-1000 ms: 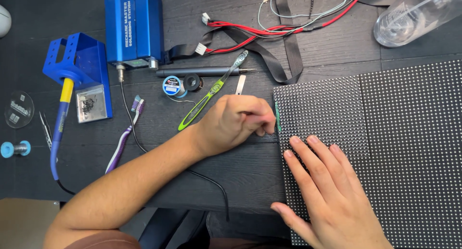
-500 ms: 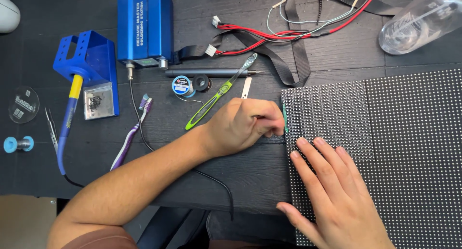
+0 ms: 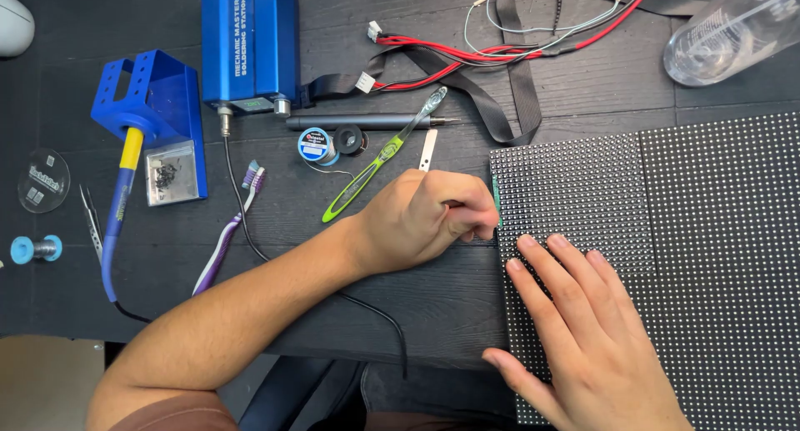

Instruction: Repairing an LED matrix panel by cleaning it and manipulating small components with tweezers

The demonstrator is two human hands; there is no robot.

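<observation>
Barely anything has been moved since the earlier frame: both hands are kept at the same spot on the panel, only the framing is shifted a touch.

Head view: the left hand (image 3: 421, 218) is curled into a loose fist right at the left edge of the LED panel (image 3: 575, 181), fingertips pinched together against that edge. Something thin looks to be gripped there, but what it is can't be made out. The right hand (image 3: 587, 339) is laid flat and open on the panel's lower left part, fingers spread, pressed on the dotted surface. The hands are kept close but not touching. The panel is set on the dark table (image 3: 433, 306), at its right side, next to a second panel (image 3: 725, 231).

Further left, a green-handled tool (image 3: 367, 174) is seen just beside the left hand, then a purple toothbrush (image 3: 227, 231), a solder spool (image 3: 316, 144), a blue soldering station (image 3: 248, 43) and a blue iron stand (image 3: 154, 106). Red and black wires (image 3: 467, 52) are bunched up top.
</observation>
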